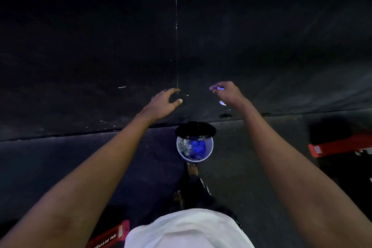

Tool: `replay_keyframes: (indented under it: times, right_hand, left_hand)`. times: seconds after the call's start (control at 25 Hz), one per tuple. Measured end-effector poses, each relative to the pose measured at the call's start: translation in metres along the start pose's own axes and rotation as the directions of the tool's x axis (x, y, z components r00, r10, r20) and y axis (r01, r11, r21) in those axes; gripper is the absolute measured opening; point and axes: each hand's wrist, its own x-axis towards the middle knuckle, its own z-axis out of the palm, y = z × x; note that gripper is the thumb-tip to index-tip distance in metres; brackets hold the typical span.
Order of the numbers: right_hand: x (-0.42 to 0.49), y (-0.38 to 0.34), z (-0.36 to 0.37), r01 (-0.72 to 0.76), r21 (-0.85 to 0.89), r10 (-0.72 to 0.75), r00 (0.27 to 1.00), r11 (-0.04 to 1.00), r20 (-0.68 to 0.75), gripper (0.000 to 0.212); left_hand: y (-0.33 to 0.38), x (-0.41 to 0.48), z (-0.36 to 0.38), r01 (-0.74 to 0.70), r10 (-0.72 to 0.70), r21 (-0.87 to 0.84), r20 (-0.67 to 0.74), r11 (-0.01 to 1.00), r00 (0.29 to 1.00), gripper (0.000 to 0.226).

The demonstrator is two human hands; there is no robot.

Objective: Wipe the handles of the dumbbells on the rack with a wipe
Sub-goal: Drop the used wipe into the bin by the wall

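Head view: a small round white bin [193,160] stands on the dark floor [60,157], its black lid [195,129] tipped up at 12 o'clock. It holds crumpled blue and clear scraps [196,147]. Of the hands above it, the left hand [164,101], at 11 o'clock, is half-curled with fingers spread and holds nothing. The right hand [226,91], at 1 o'clock, pinches a small pale scrap of wipe [220,88], too dim to make out further.
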Motion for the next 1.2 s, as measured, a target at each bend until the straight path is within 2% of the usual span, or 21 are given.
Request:
replay_keyframes:
  times: [0.16, 0.32, 0.48, 0.56, 0.68, 0.84, 1.08, 1.2]
  right_hand:
    - [0.011, 0.035, 0.035, -0.072, -0.016, 0.072, 0.997, 0.997, 0.041, 0.022]
    - [0.019, 0.079, 0.080, -0.137, -0.044, 0.141, 0.987, 0.990, 0.082, 0.021]
    - [0.041, 0.135, 0.137, -0.166, -0.001, 0.165, 0.979, 0.986, 0.123, 0.022]
    - [0.053, 0.160, 0.161, -0.213, -0.025, 0.214, 0.956, 0.977, 0.202, 0.018]
    - [0.074, 0.191, 0.202, -0.228, -0.090, 0.242, 0.947, 0.969, 0.211, 0.022]
    - [0.107, 0.229, 0.257, -0.274, -0.162, 0.306, 0.925, 0.948, 0.227, 0.036]
    - [0.156, 0.303, 0.309, -0.299, -0.240, 0.361, 0.889, 0.923, 0.282, 0.034]
    - [0.163, 0.309, 0.308, -0.260, -0.237, 0.317, 0.916, 0.936, 0.246, 0.030]
  left_hand:
    - [-0.012, 0.011, 0.032, 0.049, -0.048, -0.027, 0.039, 0.998, 0.998, 0.056]
    - [-0.035, 0.020, 0.078, 0.167, -0.152, -0.122, 0.124, 0.978, 0.981, 0.052]
    - [-0.057, 0.035, 0.124, 0.207, -0.183, -0.180, 0.139, 0.962, 0.973, 0.044]
    - [-0.075, 0.051, 0.149, 0.230, -0.206, -0.197, 0.136, 0.953, 0.969, 0.041]
    - [-0.111, 0.080, 0.199, 0.253, -0.214, -0.258, 0.170, 0.932, 0.962, 0.045]
    - [-0.167, 0.118, 0.265, 0.290, -0.239, -0.329, 0.189, 0.899, 0.953, 0.069]
    - [-0.232, 0.161, 0.313, 0.241, -0.204, -0.359, 0.140, 0.902, 0.969, 0.062]
    - [-0.250, 0.167, 0.317, 0.270, -0.240, -0.339, 0.127, 0.901, 0.962, 0.064]
